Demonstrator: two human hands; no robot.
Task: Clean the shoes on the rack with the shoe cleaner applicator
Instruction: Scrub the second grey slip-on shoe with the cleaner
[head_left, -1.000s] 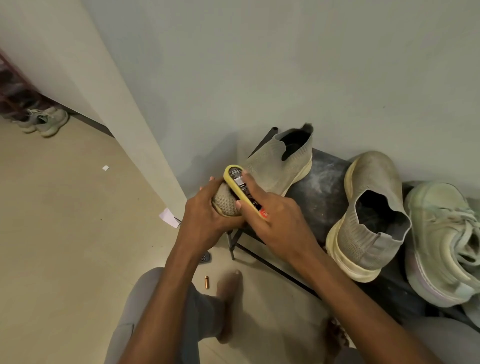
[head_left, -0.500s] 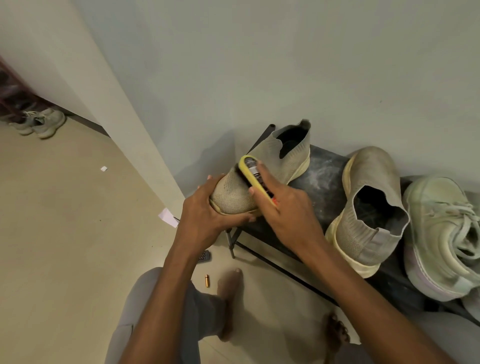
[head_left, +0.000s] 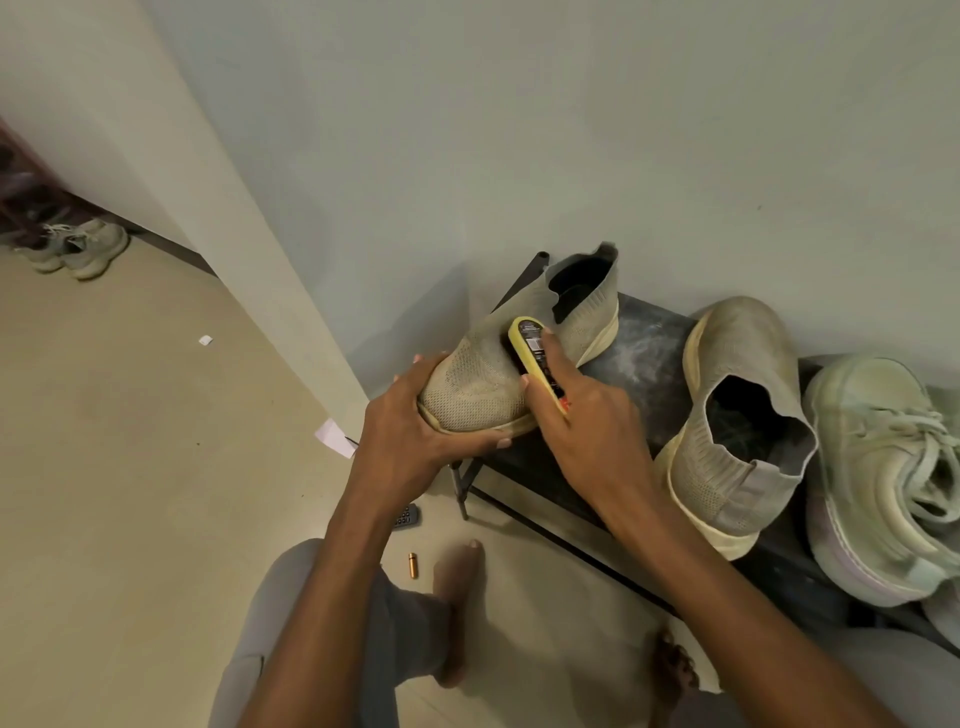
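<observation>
On rack end: knit shoe (head_left: 498, 364), toe toward left hand (head_left: 410, 436), which grips it.
Right hand (head_left: 587, 415): fingers wrapped around applicator (head_left: 535, 358), pressed lengthwise against shoe's side.

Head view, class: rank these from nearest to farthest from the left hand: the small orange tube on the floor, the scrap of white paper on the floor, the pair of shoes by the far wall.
From the left hand:
1. Small orange tube, on the floor just below the hand.
2. Scrap of white paper, on the floor to the upper left.
3. Pair of shoes, far left by the wall.
</observation>
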